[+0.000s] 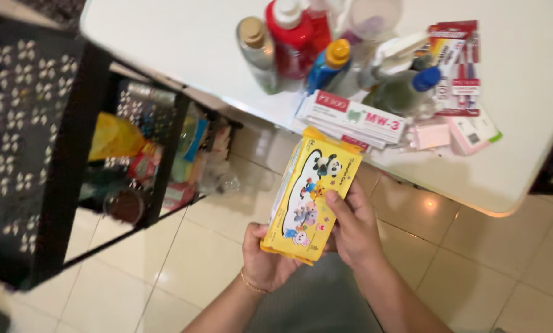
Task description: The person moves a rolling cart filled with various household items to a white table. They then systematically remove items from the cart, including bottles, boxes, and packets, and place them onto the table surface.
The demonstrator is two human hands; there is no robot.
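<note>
Yellow wet-wipes pack (310,194), held up just off the white table's (523,123) front edge.
Left hand (265,259) cupping the bottom end, right hand (353,225) wrapped round the side, thumb across the front.

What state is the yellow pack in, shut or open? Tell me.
Shut, as far as shows: the yellow pack looks flat and whole, no flap lifted. The left hand holds its bottom, the right hand its side.

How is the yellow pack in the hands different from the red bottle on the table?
The yellow pack is flat and soft-looking, with cartoon animals; the red bottle is rounded with a white cap. The pack is held by the left hand and right hand; the bottle stands on the white table.
</note>
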